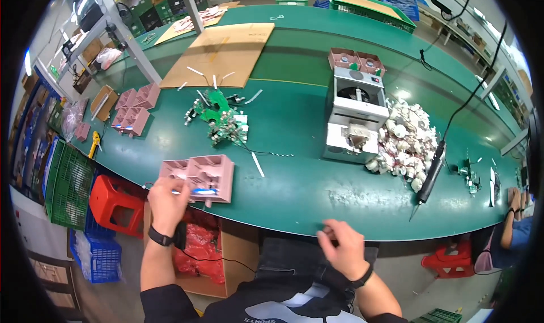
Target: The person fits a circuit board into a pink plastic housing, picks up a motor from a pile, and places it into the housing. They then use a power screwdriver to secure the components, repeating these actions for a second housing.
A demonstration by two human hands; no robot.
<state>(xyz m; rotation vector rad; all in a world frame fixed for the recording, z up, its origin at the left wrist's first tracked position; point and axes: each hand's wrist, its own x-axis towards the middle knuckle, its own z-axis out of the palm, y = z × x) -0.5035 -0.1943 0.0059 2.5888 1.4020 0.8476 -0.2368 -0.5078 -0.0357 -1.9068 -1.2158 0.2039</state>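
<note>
My left hand [169, 204] reaches to the bench's near edge with its fingers pinched on a slim blue stick-like tool [203, 191]. The tool lies across the front of a pink two-compartment plastic box [226, 178]. Small parts sit inside that box, too small to name. A black band with a cable circles my left wrist. Over the bench edge, further right, hovers my right hand [343, 248], fingers loosely curled, thumb apart, with nothing seen in it. Beyond the pink box lies a tangle of green circuit boards [218, 110] with wires and white strips.
A white machine [356, 110] stands beside a heap of white parts [405, 139]. A black electric screwdriver [433, 173] hangs on its cable. More pink boxes [135, 110], a yellow tool [94, 144] and cardboard [226, 51] lie left. Below are a red stool [110, 201] and a carton [229, 255].
</note>
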